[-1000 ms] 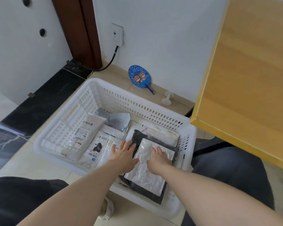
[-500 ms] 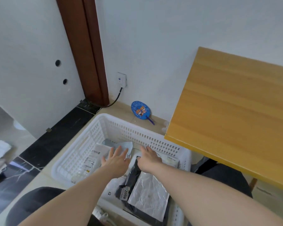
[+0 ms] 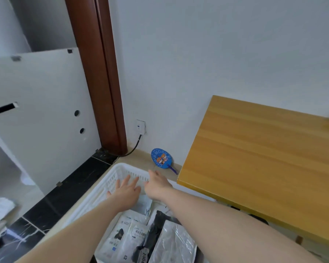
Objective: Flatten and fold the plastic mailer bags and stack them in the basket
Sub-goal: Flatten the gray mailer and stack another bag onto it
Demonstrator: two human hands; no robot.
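The white slatted basket (image 3: 120, 170) stands on the floor below me, with flattened mailer bags stacked inside. A crinkled silver-white mailer (image 3: 174, 243) lies on a black mailer (image 3: 157, 224) at the lower middle. White printed mailers (image 3: 125, 238) lie to their left. My left hand (image 3: 124, 192) hovers over the basket's far end with fingers spread and holds nothing. Beside it, my right hand (image 3: 156, 185) has straight fingers reaching toward the far rim, also empty. The bags under my forearms are hidden.
A wooden table (image 3: 264, 158) juts in at the right, above the basket's right side. A blue round fan (image 3: 161, 158) leans on the wall behind the basket. A brown door frame (image 3: 103, 82), a wall socket with cable (image 3: 141, 127) and a white panel (image 3: 40, 114) stand at the left.
Both hands lifted off the silver-white mailer and moved forward to the basket's far end. My view tilted up, so the wall and table fill more of the frame.
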